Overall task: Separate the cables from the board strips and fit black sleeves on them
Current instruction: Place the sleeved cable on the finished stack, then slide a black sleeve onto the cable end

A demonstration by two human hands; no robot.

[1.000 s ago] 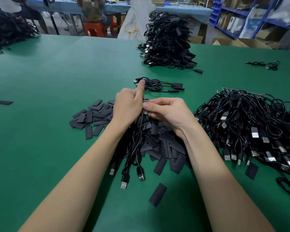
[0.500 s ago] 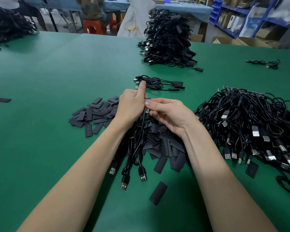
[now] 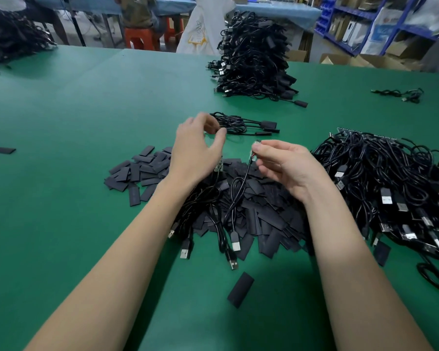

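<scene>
My right hand (image 3: 288, 168) pinches the small board end of a thin black cable (image 3: 240, 188), plug hanging down toward me over the black sleeves (image 3: 269, 214), while my left hand (image 3: 195, 150) hovers open, holding nothing.

Bare green table (image 3: 61, 198) left; cable heap (image 3: 390, 188) right.

Under my arms the table (image 3: 74, 102) wore a smooth, matt green covering. The black sleeves (image 3: 264, 219) looked flat, matt and rubbery, while the cables (image 3: 390, 178) had glossy black plastic jackets. Their USB plugs (image 3: 235, 245) ended in bright bare metal shells behind black plastic housings.
</scene>
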